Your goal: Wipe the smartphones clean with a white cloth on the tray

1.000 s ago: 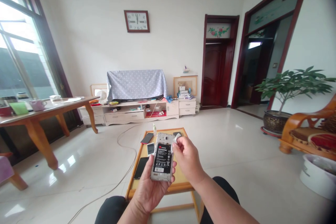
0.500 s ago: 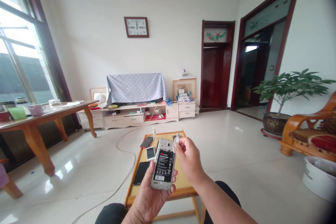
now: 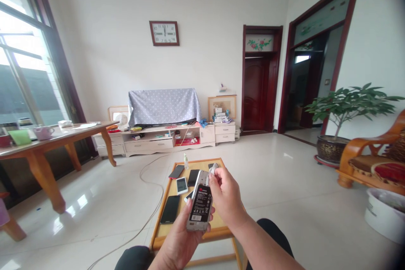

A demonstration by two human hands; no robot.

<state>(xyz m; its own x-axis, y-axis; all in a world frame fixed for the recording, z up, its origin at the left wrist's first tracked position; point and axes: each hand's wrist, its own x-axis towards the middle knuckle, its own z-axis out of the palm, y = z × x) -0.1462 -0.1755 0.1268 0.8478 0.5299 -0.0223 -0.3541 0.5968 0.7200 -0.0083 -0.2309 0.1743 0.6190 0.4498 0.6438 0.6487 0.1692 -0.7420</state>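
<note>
Pressing white tissue [image 3: 214,169] against an opened smartphone [image 3: 200,204]
Phone gripped by left hand [image 3: 177,242], tissue pinched by right hand [image 3: 226,197].

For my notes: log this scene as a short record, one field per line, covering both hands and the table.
Left hand: holds opened phone, battery exposed
Right hand: pinches white scrap near phone's top edge
Table: low, wooden, bearing other phones and small bottle
Floor: cable beside table
</note>
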